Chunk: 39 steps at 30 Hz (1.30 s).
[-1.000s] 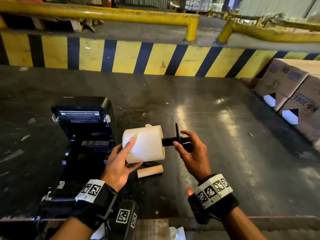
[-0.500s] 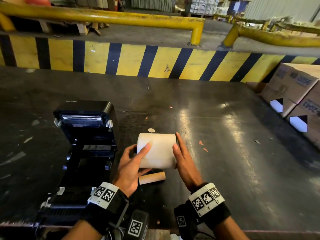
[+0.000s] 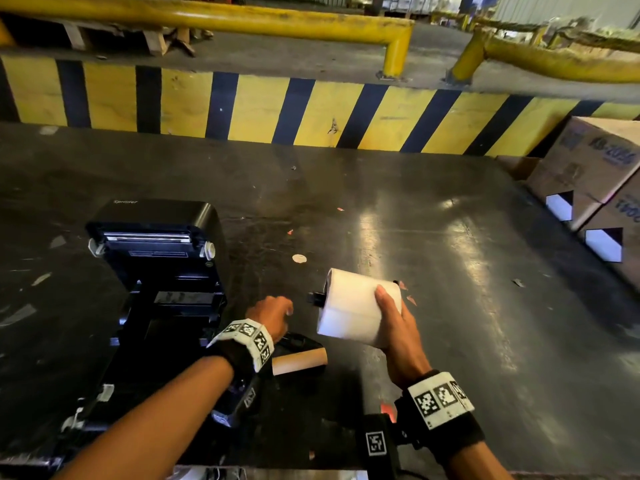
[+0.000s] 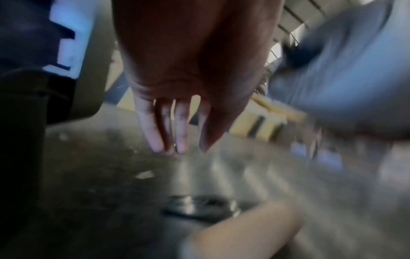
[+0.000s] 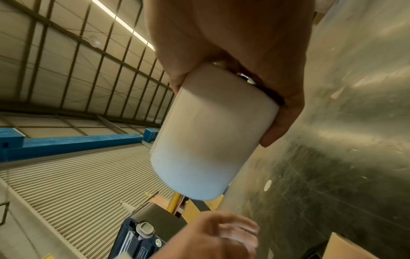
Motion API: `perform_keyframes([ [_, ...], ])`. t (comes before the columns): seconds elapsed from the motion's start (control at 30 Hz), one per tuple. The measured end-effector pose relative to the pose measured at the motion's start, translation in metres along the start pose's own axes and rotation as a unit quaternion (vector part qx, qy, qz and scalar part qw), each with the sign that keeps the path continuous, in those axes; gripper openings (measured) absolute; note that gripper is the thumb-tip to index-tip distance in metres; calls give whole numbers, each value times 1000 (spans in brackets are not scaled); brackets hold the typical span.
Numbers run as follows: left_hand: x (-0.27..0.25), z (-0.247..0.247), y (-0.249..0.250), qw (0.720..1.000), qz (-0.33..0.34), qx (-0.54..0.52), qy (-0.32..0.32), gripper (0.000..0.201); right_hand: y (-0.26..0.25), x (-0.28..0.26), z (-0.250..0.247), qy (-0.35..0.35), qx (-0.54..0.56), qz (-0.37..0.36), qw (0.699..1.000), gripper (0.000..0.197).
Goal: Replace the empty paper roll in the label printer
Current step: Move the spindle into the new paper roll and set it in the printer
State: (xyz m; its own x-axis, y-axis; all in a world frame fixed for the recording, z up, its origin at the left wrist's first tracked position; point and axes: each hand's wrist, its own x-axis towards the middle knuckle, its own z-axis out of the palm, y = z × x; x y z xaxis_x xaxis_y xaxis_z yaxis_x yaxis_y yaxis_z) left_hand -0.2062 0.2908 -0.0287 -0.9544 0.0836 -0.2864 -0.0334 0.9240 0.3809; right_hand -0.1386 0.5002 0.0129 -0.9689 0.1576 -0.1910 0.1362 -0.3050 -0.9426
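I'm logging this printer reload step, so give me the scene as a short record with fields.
new roll: white paper roll, black spindle end showing at its left
right hand: right hand grips the roll, off the surface
left hand: left hand holds nothing, fingers loose
printer: label printer, lid open
old core: brown cardboard core lying near the printer

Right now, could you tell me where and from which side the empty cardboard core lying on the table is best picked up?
Probably across the middle of the cardboard core, coming from above. It lies flat on its side on the table, so its round flanks are exposed for thumb and fingers. The left hand hovers just above it, empty and nearest; the right hand holds the new roll.
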Motion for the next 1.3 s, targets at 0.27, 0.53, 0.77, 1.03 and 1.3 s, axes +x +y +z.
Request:
perform_keyframes([
  [0.27,34,27,-3,955,68,259,-128,42,5,-5,-11,-9,-12,25,1000,28],
  [0.53,31,27,-5,979,44,147,-133,40,12,-3,-14,-13,-34,38,999,36],
  [0.77,3,-1,0,965,30,-260,-26,38,9,5,-8,-3,-27,48,998,27],
  [1.03,-72,-39,14,978,106,-178,14,32,5,3,15,-37,-28,39,998,20],
  [1.3,-105,-42,-3,991,59,-118,7,54,16,-11,42,-73,-59,34,995,37],
])
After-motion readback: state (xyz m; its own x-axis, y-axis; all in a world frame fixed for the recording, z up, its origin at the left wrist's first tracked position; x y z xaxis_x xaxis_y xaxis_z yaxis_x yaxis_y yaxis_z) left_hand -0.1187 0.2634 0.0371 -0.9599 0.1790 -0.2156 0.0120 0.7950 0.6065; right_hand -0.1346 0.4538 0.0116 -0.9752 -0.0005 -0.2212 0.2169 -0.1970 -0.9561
